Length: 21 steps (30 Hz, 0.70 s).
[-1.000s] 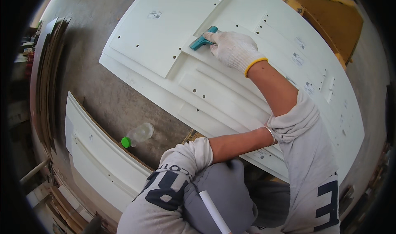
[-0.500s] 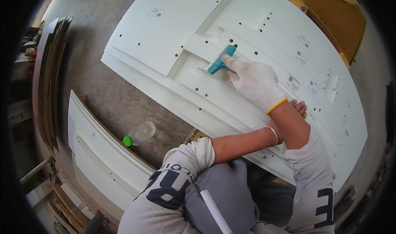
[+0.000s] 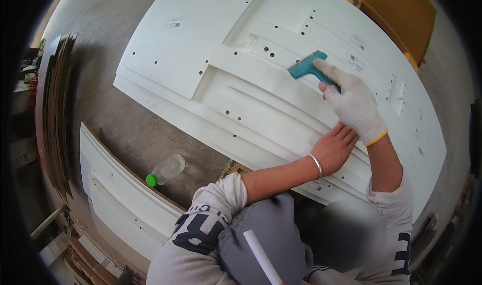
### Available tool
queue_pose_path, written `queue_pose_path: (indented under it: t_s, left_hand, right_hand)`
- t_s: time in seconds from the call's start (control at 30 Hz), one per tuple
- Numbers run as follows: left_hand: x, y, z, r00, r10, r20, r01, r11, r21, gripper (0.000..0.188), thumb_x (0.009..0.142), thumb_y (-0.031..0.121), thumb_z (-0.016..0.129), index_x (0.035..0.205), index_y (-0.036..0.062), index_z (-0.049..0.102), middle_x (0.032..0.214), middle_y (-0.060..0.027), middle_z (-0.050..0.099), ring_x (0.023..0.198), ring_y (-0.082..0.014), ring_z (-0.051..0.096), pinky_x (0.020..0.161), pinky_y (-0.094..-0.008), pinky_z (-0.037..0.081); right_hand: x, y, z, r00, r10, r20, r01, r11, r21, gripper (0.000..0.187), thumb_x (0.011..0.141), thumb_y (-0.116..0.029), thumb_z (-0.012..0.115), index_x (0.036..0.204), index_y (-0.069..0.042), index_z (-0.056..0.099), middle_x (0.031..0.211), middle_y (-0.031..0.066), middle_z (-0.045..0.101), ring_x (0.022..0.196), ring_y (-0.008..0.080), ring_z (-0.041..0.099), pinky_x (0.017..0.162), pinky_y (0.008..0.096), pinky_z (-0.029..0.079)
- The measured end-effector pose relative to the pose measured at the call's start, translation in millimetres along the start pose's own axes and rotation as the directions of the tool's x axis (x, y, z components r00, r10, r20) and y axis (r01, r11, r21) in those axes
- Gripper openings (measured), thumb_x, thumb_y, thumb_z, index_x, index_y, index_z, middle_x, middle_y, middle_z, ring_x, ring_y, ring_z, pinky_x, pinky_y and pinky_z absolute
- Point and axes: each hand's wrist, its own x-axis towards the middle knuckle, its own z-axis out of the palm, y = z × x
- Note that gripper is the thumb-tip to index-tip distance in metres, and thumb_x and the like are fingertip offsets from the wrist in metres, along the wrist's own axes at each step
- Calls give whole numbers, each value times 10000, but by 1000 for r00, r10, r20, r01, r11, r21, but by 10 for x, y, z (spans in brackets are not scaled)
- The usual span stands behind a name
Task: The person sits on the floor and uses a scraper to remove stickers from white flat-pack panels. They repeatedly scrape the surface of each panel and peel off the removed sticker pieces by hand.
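On the panels (image 3: 261, 76): the teal tool (image 3: 307, 67), shifted right across their middle; the work seems to be travelling that way.
Right hand (image 3: 355, 96): gloved, fingers curled round the tool.
Left hand (image 3: 335, 150): bare, fingers together, resting on the panels, holding nothing.
Bottle (image 3: 168, 169): left of the panels, green-capped; contents unclear.

The right hand (image 3: 355, 101) curls; the left hand (image 3: 333, 152) flattens.

Dark sleeve letters (image 3: 202, 241), illegible labels (image 3: 356, 62) on panel (image 3: 281, 96)
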Motion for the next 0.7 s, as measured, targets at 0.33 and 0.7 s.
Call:
queue_pose_path:
  t_s: [0.33,0.7]
  left_hand:
    - [-396,-808,-987,907,-318,-275,369,916,158,482,983,222,666,1429,49,601,1566,-92,529,1519,-320,402,1270,-594,208]
    - [-330,-1214,-1224,868,-405,-288,488,804,340,477,1048,232,590,1514,139,556,1598,-103,497,1551,-364,336,1285,-584,170]
  right_hand:
    - [-1207,891,-81,991,41,-127,-41,999,-2,490,956,-158,637,1445,-196,633,1081,141,756,884,288,736,806,398,579]
    - [-1204,864,71,1000,12,20,-5,948,-317,551,923,-176,669,1467,-244,612,943,119,715,817,323,697,746,443,567]
